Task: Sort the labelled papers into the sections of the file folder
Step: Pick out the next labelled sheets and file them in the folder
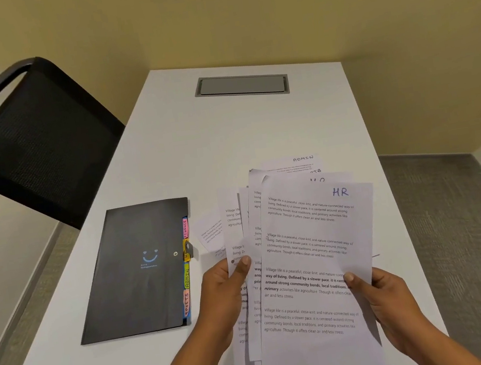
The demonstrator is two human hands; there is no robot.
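— Above the white worktop [198,157], what do we hold?
— We pinch fanned papers [304,250], left grip [223,290] and right grip [382,295] at either edge; closed black folder [140,273] lies left, black chair [33,143] beyond, grey hatch [241,85] ahead.

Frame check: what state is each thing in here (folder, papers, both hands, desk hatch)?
file folder, closed, flat on the table, coloured tabs poking out of its right edge.
papers, fanned out, held by both hands; top sheet labelled HR.
left hand, grips the fan's left side, thumb on top.
right hand, grips the fan's right edge.
cable hatch, closed.
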